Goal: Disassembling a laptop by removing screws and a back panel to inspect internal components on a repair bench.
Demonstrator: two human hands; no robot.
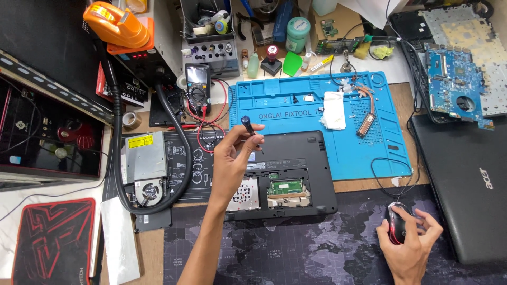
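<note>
I am pinching a small black screwdriver (249,128) in my left hand (232,161), fingers closed on it, above the opened laptop (311,169) at the table's middle. My right hand (409,243) is cupping the black and red mouse (397,222) near right, fingers curled over it.

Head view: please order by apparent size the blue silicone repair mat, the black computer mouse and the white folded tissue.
1. Blue silicone repair mat
2. White folded tissue
3. Black computer mouse
Tissue and mouse look close; the mouse sits nearer the camera.

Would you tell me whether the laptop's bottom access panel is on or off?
Off: the laptop lies upside down with its bay uncovered, showing a green memory module.
</note>
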